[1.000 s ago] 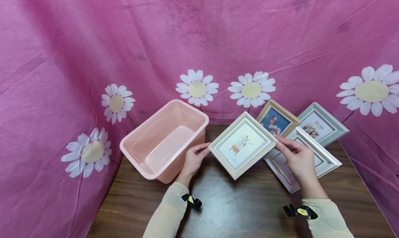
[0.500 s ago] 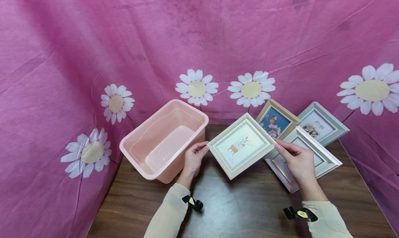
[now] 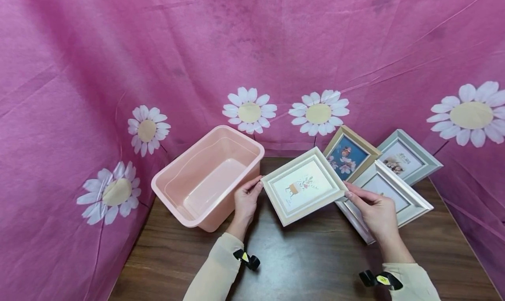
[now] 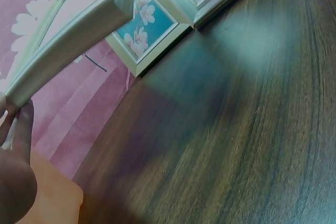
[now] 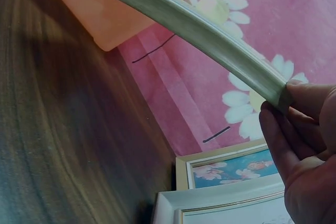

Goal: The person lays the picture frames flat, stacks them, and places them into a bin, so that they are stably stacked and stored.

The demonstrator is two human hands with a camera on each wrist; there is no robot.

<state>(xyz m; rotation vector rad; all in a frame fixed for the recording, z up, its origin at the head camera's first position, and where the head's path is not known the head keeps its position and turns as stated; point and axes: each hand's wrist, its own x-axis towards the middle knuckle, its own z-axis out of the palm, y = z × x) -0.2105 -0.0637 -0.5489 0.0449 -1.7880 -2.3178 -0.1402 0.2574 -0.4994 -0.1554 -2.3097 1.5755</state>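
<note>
A cream picture frame with a plant drawing is held tilted above the table between both hands. My left hand pinches its left corner, beside the pink bin. My right hand pinches the right corner, in front of the other frames. In the left wrist view the left hand grips the cream frame's edge at the lower end. The right wrist view shows the right hand with thumb and fingers on a corner of the cream frame.
The pink bin stands left on the wooden table, with nothing visible inside. At the right are a tan frame with a blue picture, a grey-green frame and overlapping white frames. A pink daisy cloth hangs behind.
The cream frame has turned slightly clockwise, its right corner lower and its top corner shifted right. The right hand has moved down a little, the left slightly up; both still pinch it.
</note>
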